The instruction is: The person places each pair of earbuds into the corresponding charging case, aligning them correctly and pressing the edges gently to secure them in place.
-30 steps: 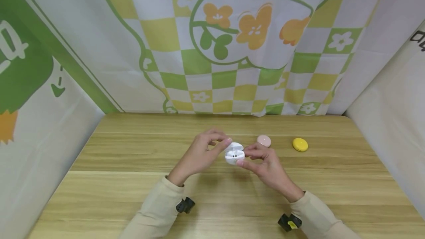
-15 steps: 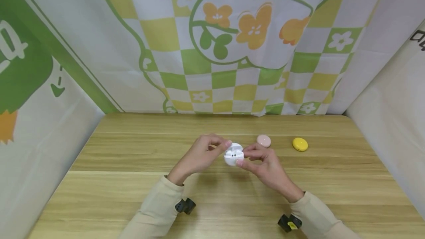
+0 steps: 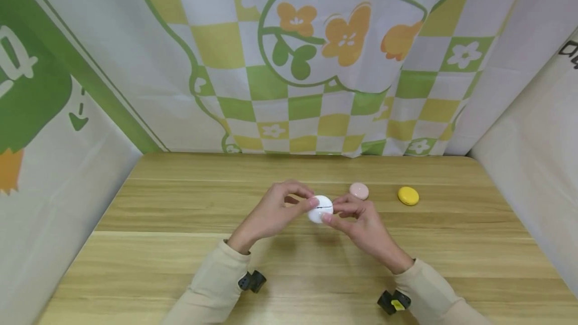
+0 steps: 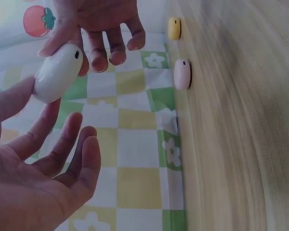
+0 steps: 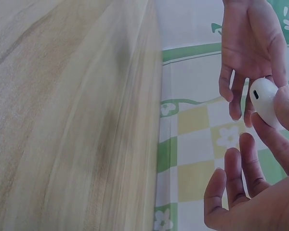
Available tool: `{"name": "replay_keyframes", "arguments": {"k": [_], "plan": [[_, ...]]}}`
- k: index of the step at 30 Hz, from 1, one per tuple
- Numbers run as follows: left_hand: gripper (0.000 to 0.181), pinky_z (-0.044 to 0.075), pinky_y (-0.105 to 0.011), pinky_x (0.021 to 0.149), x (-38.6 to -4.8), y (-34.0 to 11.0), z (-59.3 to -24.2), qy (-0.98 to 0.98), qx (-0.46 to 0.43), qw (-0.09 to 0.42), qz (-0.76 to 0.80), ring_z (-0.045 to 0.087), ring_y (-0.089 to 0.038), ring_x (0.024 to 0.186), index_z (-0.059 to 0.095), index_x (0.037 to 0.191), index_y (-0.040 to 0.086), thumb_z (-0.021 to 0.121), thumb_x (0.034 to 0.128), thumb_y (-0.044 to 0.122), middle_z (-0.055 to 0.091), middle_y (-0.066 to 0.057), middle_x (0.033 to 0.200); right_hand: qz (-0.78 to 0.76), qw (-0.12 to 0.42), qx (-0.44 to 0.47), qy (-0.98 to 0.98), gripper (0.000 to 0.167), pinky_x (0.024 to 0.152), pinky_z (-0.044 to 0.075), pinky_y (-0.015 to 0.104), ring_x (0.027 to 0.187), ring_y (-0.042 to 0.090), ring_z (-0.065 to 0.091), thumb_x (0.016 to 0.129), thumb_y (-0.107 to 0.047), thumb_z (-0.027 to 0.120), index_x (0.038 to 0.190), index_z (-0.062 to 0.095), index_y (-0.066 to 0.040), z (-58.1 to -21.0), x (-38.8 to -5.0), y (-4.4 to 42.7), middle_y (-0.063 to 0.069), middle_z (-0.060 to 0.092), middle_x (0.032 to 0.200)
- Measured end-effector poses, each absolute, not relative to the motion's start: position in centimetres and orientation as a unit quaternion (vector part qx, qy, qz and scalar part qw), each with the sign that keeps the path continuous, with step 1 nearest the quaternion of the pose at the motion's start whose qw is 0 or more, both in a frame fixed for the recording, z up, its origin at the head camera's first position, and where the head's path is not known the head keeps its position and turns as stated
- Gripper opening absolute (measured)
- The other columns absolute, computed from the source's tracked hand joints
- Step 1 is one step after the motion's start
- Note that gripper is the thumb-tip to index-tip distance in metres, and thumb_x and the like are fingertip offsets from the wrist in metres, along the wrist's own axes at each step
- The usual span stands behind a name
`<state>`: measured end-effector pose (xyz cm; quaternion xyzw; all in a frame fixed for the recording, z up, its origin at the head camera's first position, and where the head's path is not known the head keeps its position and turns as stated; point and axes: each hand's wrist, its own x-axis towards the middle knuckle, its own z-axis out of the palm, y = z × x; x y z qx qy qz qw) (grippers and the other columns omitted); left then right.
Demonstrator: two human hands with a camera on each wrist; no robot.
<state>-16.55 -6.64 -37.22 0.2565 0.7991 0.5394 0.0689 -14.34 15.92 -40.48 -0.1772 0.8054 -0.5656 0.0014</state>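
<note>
A white, rounded earbud case [image 3: 326, 203] is held above the table between both hands, its lid down and a thin seam showing. My left hand [image 3: 280, 207] pinches its left side at the lid with thumb and index finger. On the lower right, my right hand [image 3: 361, 222] grips the case between thumb and fingers. In the left wrist view, a small dark slot marks the underside of the case [image 4: 58, 77]. The other fingers of each hand are loosely bent away from it. The earbuds inside are hidden.
Behind the right hand, a pink rounded case [image 3: 358, 191] lies on the wooden table [image 3: 203, 265]. Farther right is a yellow one [image 3: 408, 195]. A checked, flower-printed curtain [image 3: 307, 109] hangs at the table's back edge, with pale fabric walls on both sides.
The case's lid stood up earlier, with the white earbuds inside showing; now it is down. The left thumb has moved slightly down with the lid, while the right hand stays in place.
</note>
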Motion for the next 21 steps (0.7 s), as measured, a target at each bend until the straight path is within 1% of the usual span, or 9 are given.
{"name": "replay_keyframes", "arguments": {"k": [4,7,12,16,19,21], "plan": [[0.023,0.052,-0.046,0.094,-16.41,-6.53,-37.30,0.807,0.268,0.048,0.523,0.059,-0.027,0.117,0.074,0.105,0.003,0.069,0.0988,0.025,0.066,-0.011,0.120,-0.571,0.001,-0.179,0.801,0.014,0.084,0.054,0.042,0.101,0.025,0.059,0.089,-0.009,0.079,0.102,0.080,-0.004,-40.49,-14.39,16.03,0.005,0.069,0.099],[0.023,0.052,-0.049,0.094,-16.35,-6.54,-37.27,0.813,0.272,0.042,0.513,0.058,-0.027,0.117,0.074,0.106,0.004,0.070,0.0982,0.025,0.065,-0.010,0.121,-0.578,0.005,-0.178,0.796,0.014,0.086,0.054,0.041,0.102,0.026,0.059,0.090,-0.009,0.078,0.103,0.080,-0.004,-40.45,-14.39,16.10,0.006,0.069,0.101],[0.024,0.051,-0.051,0.094,-16.29,-6.73,-37.25,0.821,0.279,0.054,0.496,0.057,-0.028,0.118,0.074,0.108,0.004,0.070,0.0976,0.026,0.063,-0.011,0.122,-0.589,0.013,-0.167,0.791,0.015,0.087,0.053,0.041,0.104,0.025,0.058,0.091,-0.011,0.077,0.104,0.080,-0.004,-40.40,-14.38,16.17,0.007,0.069,0.103],[0.023,0.051,-0.050,0.095,-16.28,-6.80,-37.35,0.821,0.281,0.066,0.492,0.056,-0.029,0.119,0.073,0.106,0.004,0.069,0.0989,0.026,0.062,-0.013,0.124,-0.577,0.007,-0.170,0.798,0.016,0.088,0.054,0.040,0.104,0.024,0.059,0.091,-0.012,0.078,0.105,0.079,-0.005,-40.44,-14.43,16.15,0.005,0.070,0.103],[0.022,0.051,-0.050,0.095,-16.30,-6.87,-37.47,0.822,0.277,0.071,0.493,0.056,-0.030,0.119,0.073,0.102,0.004,0.067,0.0998,0.024,0.062,-0.015,0.125,-0.546,-0.014,-0.190,0.815,0.026,0.088,0.053,0.042,0.103,0.025,0.061,0.087,-0.014,0.082,0.112,0.078,-0.007,-40.54,-14.46,16.09,0.002,0.070,0.105],[0.021,0.051,-0.049,0.095,-16.34,-6.92,-37.55,0.824,0.272,0.076,0.491,0.056,-0.030,0.119,0.073,0.101,0.004,0.067,0.1002,0.024,0.062,-0.016,0.125,-0.516,-0.047,-0.216,0.827,0.041,0.086,0.052,0.043,0.101,0.026,0.062,0.082,-0.015,0.087,0.119,0.075,-0.006,-40.63,-14.45,15.99,-0.001,0.069,0.104]]}}
